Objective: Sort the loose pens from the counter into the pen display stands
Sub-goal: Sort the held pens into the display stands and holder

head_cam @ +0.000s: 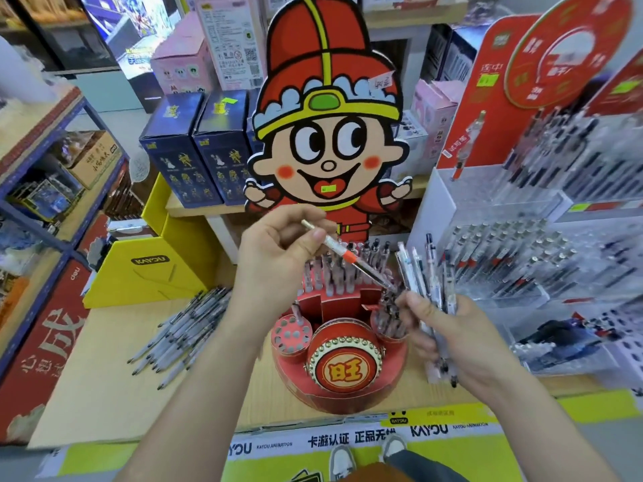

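Note:
My left hand (278, 259) pinches a single pen with an orange band (348, 253), tilted with its tip pointing down toward the right cup of the red round display stand (334, 391). My right hand (459, 339) grips a bundle of several pens (431, 276) fanned upward, just right of that stand. The stand has a perforated cup on the left (290, 333), a filled cup on the right (389, 318) and rows of pens at its back. A pile of loose pens (181, 328) lies on the wooden counter (104, 377) to the left.
A cartoon figure cutout (327, 140) rises behind the stand. White tiered pen racks (522, 259) fill the right side. A yellow cardboard box (153, 269) sits at the back left, blue boxes (195, 147) behind it, and metal shelving (41, 161) on the far left.

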Tool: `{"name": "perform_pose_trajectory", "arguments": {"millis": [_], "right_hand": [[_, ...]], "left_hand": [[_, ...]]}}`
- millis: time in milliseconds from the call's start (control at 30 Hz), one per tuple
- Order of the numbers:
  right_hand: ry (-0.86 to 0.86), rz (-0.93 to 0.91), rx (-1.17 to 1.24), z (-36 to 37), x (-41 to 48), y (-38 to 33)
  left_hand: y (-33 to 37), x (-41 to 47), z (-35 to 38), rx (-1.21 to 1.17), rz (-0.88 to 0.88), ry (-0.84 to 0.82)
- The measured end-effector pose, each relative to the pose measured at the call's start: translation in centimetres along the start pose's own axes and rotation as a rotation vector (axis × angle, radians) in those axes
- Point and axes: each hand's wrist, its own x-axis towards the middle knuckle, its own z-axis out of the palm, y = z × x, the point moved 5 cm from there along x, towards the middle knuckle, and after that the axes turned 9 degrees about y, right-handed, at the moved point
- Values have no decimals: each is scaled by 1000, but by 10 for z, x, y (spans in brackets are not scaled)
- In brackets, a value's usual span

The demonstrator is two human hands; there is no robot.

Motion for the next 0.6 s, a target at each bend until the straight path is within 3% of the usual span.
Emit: {"name": "perform_pose_trajectory", "arguments": {"millis": [333, 600], "right_hand": [[306, -199, 200, -140, -22, -47], [290, -212, 218, -192, -24, -60]], "left_hand": [[23, 1, 128, 133, 196, -210], [8, -1, 208, 335, 480, -199]]}}
